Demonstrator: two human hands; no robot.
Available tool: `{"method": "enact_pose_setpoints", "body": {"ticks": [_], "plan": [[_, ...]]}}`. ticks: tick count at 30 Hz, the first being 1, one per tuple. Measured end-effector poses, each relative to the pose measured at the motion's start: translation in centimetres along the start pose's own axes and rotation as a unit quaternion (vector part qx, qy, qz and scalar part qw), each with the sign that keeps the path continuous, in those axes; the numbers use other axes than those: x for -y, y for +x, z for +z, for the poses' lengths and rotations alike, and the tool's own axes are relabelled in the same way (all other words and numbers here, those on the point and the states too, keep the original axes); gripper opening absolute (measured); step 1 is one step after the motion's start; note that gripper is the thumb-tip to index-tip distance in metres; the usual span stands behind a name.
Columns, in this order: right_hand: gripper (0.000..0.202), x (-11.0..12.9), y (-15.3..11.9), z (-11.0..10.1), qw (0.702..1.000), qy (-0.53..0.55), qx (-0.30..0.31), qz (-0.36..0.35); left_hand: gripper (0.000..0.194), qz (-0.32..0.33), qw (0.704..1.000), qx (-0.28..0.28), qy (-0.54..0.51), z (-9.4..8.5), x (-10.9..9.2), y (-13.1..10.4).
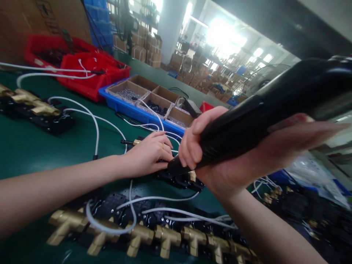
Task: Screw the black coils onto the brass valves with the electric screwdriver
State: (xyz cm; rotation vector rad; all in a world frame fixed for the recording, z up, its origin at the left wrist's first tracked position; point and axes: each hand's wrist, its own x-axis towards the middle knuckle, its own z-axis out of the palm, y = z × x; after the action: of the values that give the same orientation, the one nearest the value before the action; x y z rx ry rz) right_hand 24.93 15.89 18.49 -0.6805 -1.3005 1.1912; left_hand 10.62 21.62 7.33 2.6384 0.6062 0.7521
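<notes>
My right hand [220, 176] is wrapped round a black electric screwdriver [247, 121], which slants down to the left. Its tip end meets a black and brass valve unit [178, 179] on the green bench. My left hand [151, 152], a ring on one finger, is closed over the same unit beside the driver's tip; its fingertips are partly hidden. A short brass fitting with a black end [130, 142] sticks out behind that hand. Nearer me lies a row of similar units with brass tee fittings [137, 234] and white cables [162, 198].
A blue tray [118, 104] with cardboard compartments of screws and small black parts stands behind my hands. Red bins [93, 86] are at back left. Another brass-fitted unit [38, 106] lies left. More black units [297, 205] and plastic bags [310, 172] are at right.
</notes>
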Motion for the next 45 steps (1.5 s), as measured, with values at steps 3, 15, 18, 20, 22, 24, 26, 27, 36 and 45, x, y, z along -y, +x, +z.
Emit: {"method": "enact_pose_setpoints", "body": {"ticks": [3,15,18,20,22,24,26,27,36,45], "plan": [[0.077,-1.4,-0.1,0.1,1.000,0.013,0.007,-0.009,0.019,-0.009,1.000,-0.024,-0.004,0.2,-0.1,0.0],[0.073,-2.1,-0.4,0.0,1.000,-0.002,0.016,-0.006,0.013,-0.028,0.999,-0.023,-0.027,0.4,-0.1,0.4],[0.073,-1.5,-0.3,0.3,0.999,-0.016,0.029,0.008,0.011,-0.037,0.999,-0.019,-0.031,0.4,-0.3,0.4],[0.073,-1.2,-0.1,0.5,0.999,-0.025,0.037,0.015,0.011,-0.044,0.998,-0.018,-0.031,0.4,-0.4,0.4],[0.073,-1.0,0.0,0.7,0.999,-0.026,0.034,0.016,0.012,-0.046,0.998,-0.020,-0.032,0.3,-0.5,0.4],[0.071,-0.9,0.0,0.7,0.999,-0.023,0.028,0.018,0.013,-0.042,0.998,-0.021,-0.036,0.3,-0.5,0.4],[0.071,-0.8,-0.1,0.7,0.999,-0.025,0.019,0.021,0.016,-0.036,0.998,-0.019,-0.037,0.2,-0.4,0.4],[0.070,-0.8,-0.1,0.7,0.999,-0.028,0.015,0.020,0.018,-0.032,0.999,-0.017,-0.037,0.2,-0.4,0.4],[0.066,-0.9,-0.2,0.5,0.999,-0.039,0.019,0.012,0.005,-0.017,1.000,-0.012,-0.015,0.7,0.3,0.5],[0.066,-0.3,0.0,1.2,0.998,-0.047,0.027,0.043,0.006,-0.030,0.999,-0.025,-0.022,0.4,-0.2,0.5]]}}
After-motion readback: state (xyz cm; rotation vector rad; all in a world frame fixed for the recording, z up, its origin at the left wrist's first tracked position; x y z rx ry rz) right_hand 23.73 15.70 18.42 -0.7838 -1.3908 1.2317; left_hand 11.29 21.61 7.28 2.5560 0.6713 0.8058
